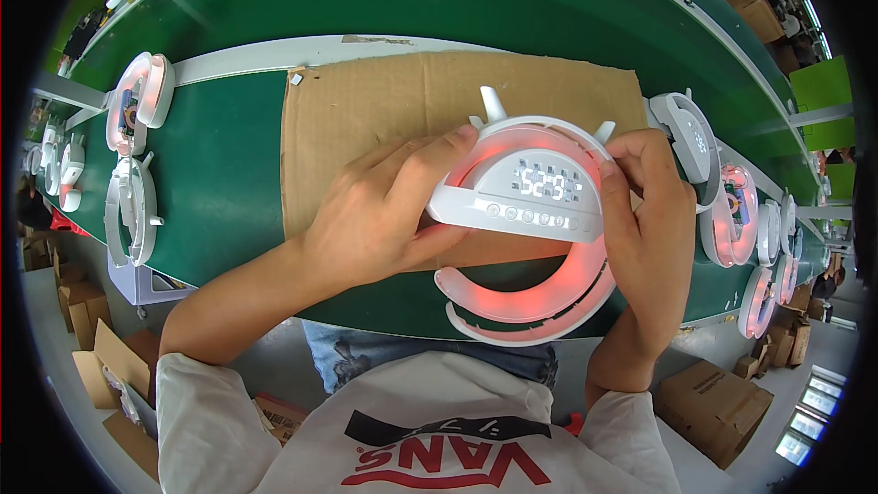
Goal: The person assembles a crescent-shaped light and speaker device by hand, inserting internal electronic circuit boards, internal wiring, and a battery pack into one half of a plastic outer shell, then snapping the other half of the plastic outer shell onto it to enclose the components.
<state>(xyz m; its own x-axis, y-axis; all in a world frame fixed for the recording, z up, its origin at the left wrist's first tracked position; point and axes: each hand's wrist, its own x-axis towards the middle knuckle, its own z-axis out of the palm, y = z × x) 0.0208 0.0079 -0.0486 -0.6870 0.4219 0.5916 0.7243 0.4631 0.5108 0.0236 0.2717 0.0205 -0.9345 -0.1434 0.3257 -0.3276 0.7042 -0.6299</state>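
Note:
A white lamp-clock [526,210] is held up over a brown cardboard sheet [366,119] on the green workbench [215,210]. Its half-round face shows lit white digits and a row of small round buttons. The curved ring [540,306] of its body glows red and hangs toward me, with a white rim strip beside it that looks partly apart. My left hand [384,192] grips the left side of the clock, thumb below and fingers above. My right hand [645,220] pinches the right edge where face and ring meet. Its fingertips are partly hidden.
At the far left stand a glowing lamp-clock body [128,119] and a white ring frame [133,210]. On the right are another lit clock [692,133] and several glowing lamp bodies [732,215]. Cardboard boxes [713,412] lie on the floor on both sides.

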